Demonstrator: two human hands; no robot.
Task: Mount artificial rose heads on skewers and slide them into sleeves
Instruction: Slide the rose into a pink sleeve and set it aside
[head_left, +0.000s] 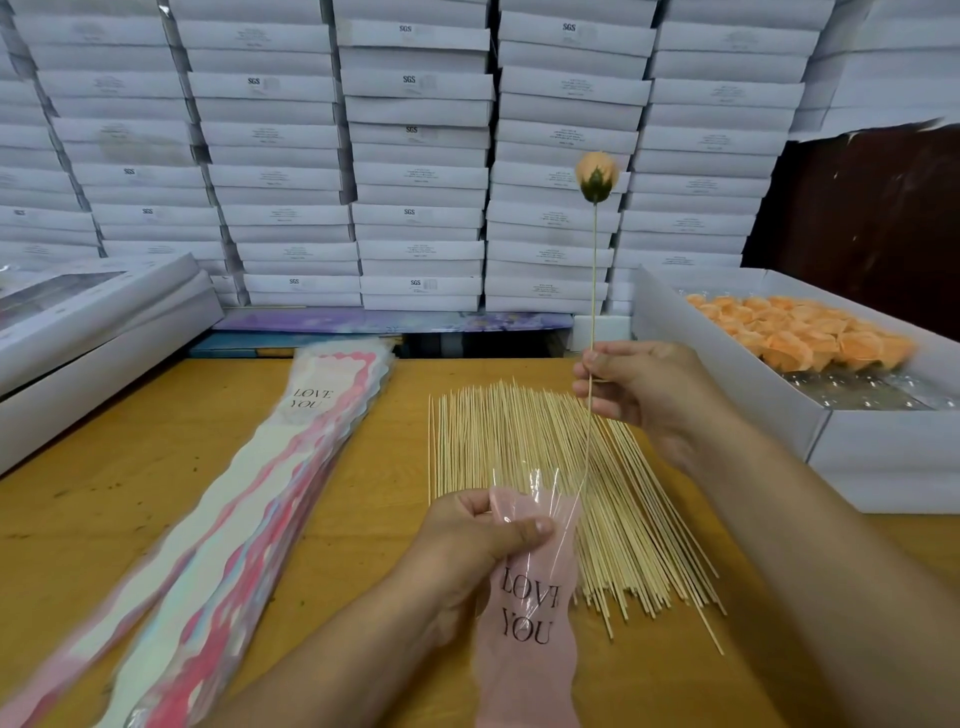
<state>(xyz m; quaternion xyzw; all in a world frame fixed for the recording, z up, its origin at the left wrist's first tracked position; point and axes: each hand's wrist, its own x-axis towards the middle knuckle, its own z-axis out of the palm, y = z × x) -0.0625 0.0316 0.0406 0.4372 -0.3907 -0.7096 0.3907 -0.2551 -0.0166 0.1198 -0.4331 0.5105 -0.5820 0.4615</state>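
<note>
Peach rose head (596, 176) tops upright skewer (593, 270) entering pink sleeve (527, 613).

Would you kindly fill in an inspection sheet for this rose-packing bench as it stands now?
Surface: wooden table, scuffed.
Job's things: peach rose head on a skewer, upright; its lower end meets the mouth of the pink "LOVE YOU" sleeve. Loose skewers fanned out; sleeve stack on the left; box of rose heads on the right.
Clutter: nothing seen.
Grips: left hand pinches the sleeve's top; right hand pinches the skewer.
Cables: nothing seen.
Surroundings: white cartons stacked behind the table.
</note>
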